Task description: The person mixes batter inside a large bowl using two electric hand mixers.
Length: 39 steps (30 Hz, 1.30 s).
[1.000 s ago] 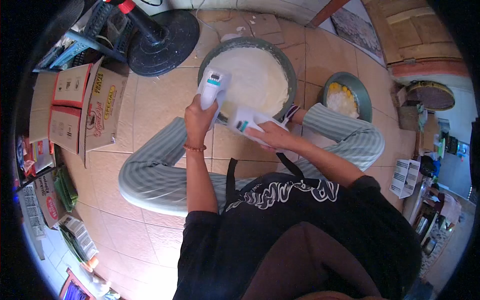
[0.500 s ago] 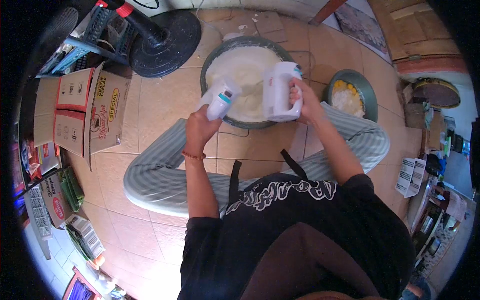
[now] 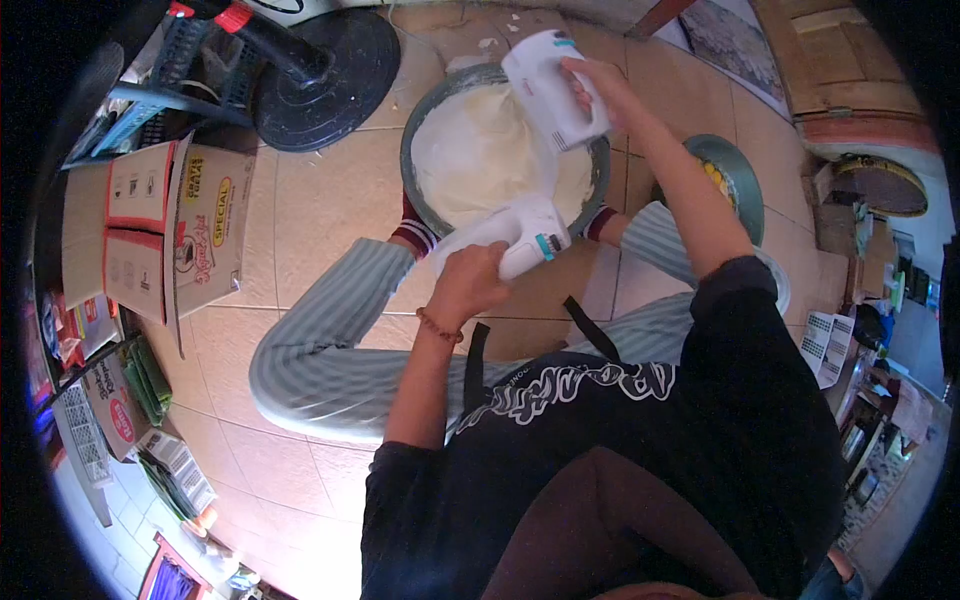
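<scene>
A large dark-green basin [image 3: 412,200] of pale, creamy batter [image 3: 490,150] stands on the floor between my legs. My left hand [image 3: 472,285] is wrapped round the handle of a white hand mixer [image 3: 530,232] over the basin's near rim. Gripped in my right hand [image 3: 603,88] is a second white hand mixer [image 3: 556,92], held over the far right side of the basin. The beaters of both mixers are hidden from sight. Ridges and a soft peak mark the batter's surface near the right mixer.
A smaller green bowl [image 3: 745,185] with yellow and white contents sits to the right, partly behind my right arm. On the left stand an open cardboard box [image 3: 215,225] and a round black stand base [image 3: 335,85]. Cluttered shelves line the right side.
The right mixer has moved to the far side of the basin. The left mixer has come nearer and to the right, its body turned. The smaller bowl is now more covered by my arm.
</scene>
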Each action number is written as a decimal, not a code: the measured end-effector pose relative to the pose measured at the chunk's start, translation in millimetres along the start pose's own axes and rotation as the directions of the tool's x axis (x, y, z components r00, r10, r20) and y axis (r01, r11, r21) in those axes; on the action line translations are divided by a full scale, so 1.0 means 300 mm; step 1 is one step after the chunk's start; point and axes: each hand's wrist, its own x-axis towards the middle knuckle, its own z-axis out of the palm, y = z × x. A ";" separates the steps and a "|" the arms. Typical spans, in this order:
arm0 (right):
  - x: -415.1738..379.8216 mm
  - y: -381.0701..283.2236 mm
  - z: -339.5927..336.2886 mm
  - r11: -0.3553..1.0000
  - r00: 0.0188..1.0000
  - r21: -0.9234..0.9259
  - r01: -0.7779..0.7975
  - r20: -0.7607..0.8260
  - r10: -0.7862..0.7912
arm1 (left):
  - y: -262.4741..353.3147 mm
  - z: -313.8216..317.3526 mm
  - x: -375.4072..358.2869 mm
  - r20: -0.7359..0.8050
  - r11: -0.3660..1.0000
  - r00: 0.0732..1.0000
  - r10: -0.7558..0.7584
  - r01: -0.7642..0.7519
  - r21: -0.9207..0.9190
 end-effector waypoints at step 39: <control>0.013 -0.127 0.773 0.274 0.051 -0.713 0.645 0.397 0.916 | 0.054 0.161 0.041 -0.088 0.935 0.996 -0.026 -0.007 -0.355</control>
